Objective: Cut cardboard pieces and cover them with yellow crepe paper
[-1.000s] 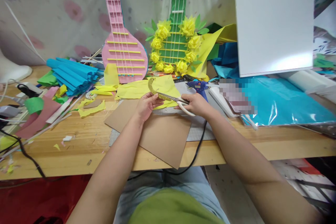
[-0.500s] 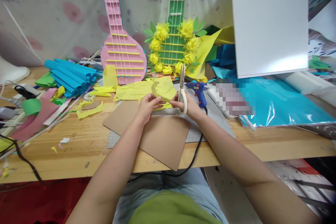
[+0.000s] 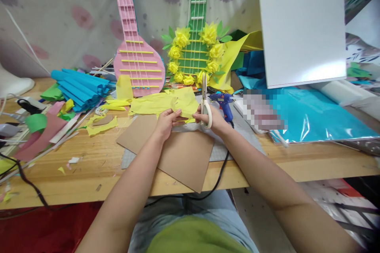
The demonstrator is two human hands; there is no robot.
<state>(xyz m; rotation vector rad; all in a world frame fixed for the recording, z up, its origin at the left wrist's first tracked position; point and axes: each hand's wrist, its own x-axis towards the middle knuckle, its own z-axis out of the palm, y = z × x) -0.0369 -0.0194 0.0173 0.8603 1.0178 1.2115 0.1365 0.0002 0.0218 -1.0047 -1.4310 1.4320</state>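
My left hand (image 3: 166,123) pinches the lower left edge of a yellow crepe paper piece (image 3: 187,102), thumb on top. A faint curved shape shows at the paper's left part; whether it lies on or behind it I cannot tell. My right hand (image 3: 216,118) has white-handled scissors (image 3: 207,114) hooked on its fingers, blades pointing up and away, while its fingertips hold the paper's right corner. Below both hands lies a brown cardboard sheet (image 3: 185,158). More yellow paper (image 3: 148,104) is spread behind my left hand.
A blue glue gun (image 3: 226,104) lies right of my right hand, its black cord running off the table's front edge. Behind stand a pink paper guitar (image 3: 139,61) and a green one (image 3: 194,53) with yellow flowers. Blue pleated paper (image 3: 81,87) and scraps lie left; blue wrapped sheets (image 3: 320,114) lie right.
The yellow paper has turned in my hands, so its curved strip, clear before, now shows only faintly. My hands stay in nearly the same place, the scissors still in my right.
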